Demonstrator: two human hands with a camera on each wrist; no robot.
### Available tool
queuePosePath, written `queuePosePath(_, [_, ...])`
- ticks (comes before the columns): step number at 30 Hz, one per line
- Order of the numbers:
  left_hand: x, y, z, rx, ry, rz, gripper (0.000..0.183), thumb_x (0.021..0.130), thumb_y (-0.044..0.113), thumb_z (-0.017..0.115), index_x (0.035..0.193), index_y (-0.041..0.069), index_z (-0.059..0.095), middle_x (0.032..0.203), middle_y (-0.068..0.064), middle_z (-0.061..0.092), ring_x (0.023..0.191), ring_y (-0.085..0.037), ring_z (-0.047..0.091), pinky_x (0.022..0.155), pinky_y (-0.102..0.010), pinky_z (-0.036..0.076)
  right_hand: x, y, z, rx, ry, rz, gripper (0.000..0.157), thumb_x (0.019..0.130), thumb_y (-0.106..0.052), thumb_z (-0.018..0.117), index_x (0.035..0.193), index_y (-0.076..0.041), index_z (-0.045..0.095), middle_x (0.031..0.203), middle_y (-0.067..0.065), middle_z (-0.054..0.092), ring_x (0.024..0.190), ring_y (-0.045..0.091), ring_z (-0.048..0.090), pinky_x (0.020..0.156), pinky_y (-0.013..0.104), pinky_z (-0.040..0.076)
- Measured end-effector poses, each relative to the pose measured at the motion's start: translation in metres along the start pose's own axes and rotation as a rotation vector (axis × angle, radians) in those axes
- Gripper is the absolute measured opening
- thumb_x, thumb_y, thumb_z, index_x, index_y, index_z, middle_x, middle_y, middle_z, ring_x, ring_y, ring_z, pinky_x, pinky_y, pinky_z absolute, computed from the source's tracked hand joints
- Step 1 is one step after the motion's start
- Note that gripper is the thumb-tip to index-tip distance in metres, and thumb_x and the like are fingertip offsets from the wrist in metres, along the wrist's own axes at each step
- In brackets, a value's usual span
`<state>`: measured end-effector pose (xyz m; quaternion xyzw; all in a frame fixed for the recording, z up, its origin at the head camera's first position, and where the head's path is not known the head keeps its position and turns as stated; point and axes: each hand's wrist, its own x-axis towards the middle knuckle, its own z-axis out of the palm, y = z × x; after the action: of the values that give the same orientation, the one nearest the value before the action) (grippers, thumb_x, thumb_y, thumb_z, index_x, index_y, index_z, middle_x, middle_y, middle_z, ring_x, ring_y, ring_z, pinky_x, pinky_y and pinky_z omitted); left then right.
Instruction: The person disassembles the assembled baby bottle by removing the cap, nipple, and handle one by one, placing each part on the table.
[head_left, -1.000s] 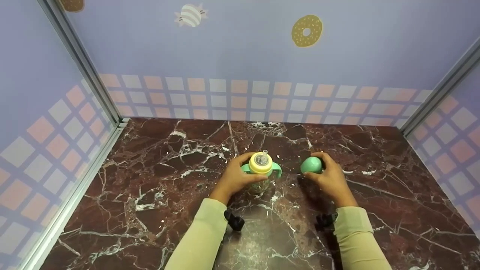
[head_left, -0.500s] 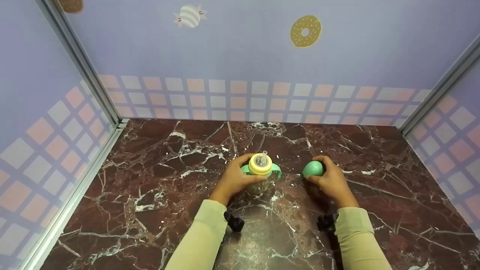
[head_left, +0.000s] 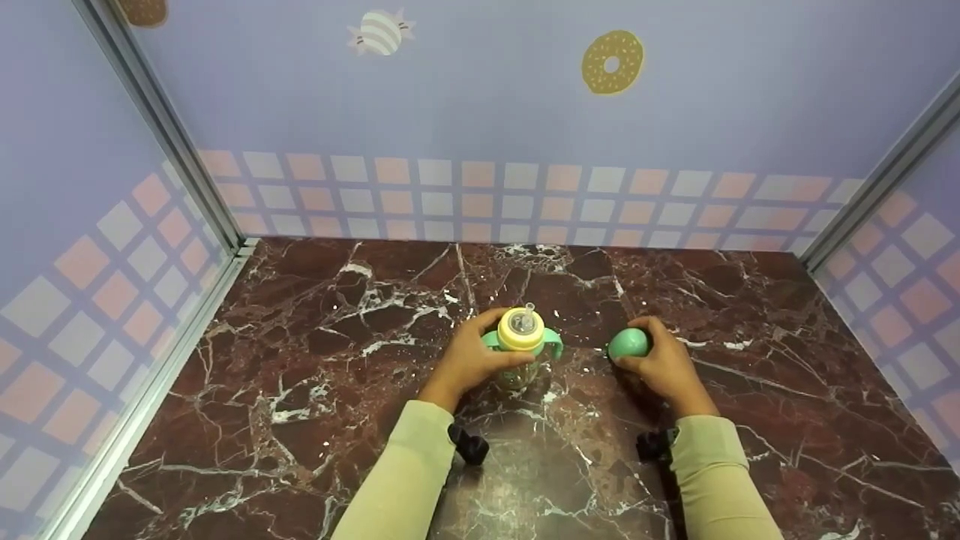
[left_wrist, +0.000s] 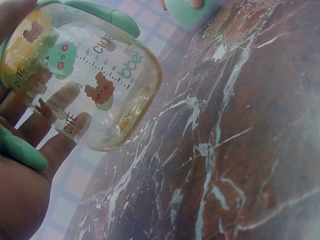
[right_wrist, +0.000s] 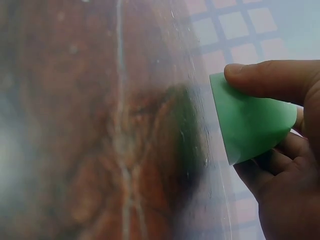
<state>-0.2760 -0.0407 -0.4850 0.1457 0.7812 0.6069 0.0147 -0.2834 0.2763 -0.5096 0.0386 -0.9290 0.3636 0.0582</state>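
Observation:
My left hand [head_left: 474,354] grips a clear baby bottle [head_left: 517,373] around its upper part, thumb on the near side. The bottle has a yellow collar [head_left: 521,330], a clear straw spout [head_left: 528,315] and green side handles [head_left: 553,342]. In the left wrist view the bottle body [left_wrist: 90,75] shows cartoon prints and measuring marks; whether its base touches the table I cannot tell. To the right, my right hand [head_left: 663,367] pinches a green dome-shaped cap [head_left: 628,344] between thumb and fingers. The right wrist view shows the cap [right_wrist: 255,117] with its rim toward the tabletop, a small gap between.
A glossy dark red marbled tabletop [head_left: 337,435] lies under both hands. Behind it rises a lilac wall [head_left: 480,97] with checks and sweets printed on it. Side panels [head_left: 67,262] stand at left and right, with metal corner posts [head_left: 161,112].
My right hand has moved the green cap slightly to the right and down, toward me and the tabletop. My left hand and the bottle have stayed practically still.

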Motion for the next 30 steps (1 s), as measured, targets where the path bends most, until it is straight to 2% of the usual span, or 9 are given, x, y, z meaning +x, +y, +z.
queuePosePath(13, [-0.001,-0.002,0.0,-0.004,-0.01,0.008,0.079,0.061,0.034,0.091,0.131,0.018,0.059,0.126,0.0,0.064,0.111,-0.016,0.059,0.103,-0.04,0.044,-0.001,0.004,0.001,0.0,-0.055,0.054,0.06,0.075,-0.013,0.079,0.126,-0.007,0.048,0.127,0.024,0.057,0.109,0.043,0.058,0.091,0.054,0.047])
queuePosePath(16, [-0.006,0.011,-0.002,-0.009,-0.025,0.009,0.074,0.065,0.026,0.09,0.131,0.014,0.059,0.127,-0.003,0.064,0.112,-0.018,0.059,0.102,-0.04,0.045,0.0,0.004,0.0,-0.002,-0.063,0.06,0.06,0.075,-0.014,0.079,0.126,-0.008,0.048,0.126,0.024,0.057,0.109,0.042,0.058,0.091,0.054,0.047])
queuePosePath(20, [-0.007,0.014,-0.002,-0.004,-0.034,-0.001,0.074,0.067,0.018,0.089,0.133,0.011,0.057,0.129,-0.006,0.063,0.114,-0.021,0.059,0.103,-0.04,0.044,0.0,0.004,0.0,-0.002,-0.067,0.058,0.06,0.074,-0.014,0.078,0.126,-0.007,0.048,0.125,0.024,0.058,0.108,0.042,0.058,0.09,0.054,0.047])
queuePosePath(23, [-0.002,0.002,0.0,-0.012,-0.028,0.009,0.077,0.065,0.021,0.09,0.134,0.014,0.057,0.129,-0.003,0.063,0.113,-0.019,0.059,0.104,-0.039,0.044,0.001,0.004,0.0,0.0,-0.068,0.055,0.061,0.074,-0.014,0.079,0.126,-0.007,0.048,0.126,0.024,0.058,0.108,0.041,0.058,0.09,0.054,0.047])
queuePosePath(30, [-0.002,0.0,-0.001,-0.023,-0.013,0.024,0.075,0.062,0.024,0.091,0.13,0.016,0.06,0.125,-0.001,0.065,0.109,-0.017,0.06,0.1,-0.038,0.046,0.0,0.003,0.001,0.016,-0.068,0.062,0.064,0.074,-0.013,0.079,0.129,-0.007,0.047,0.127,0.025,0.057,0.109,0.042,0.058,0.091,0.053,0.047])
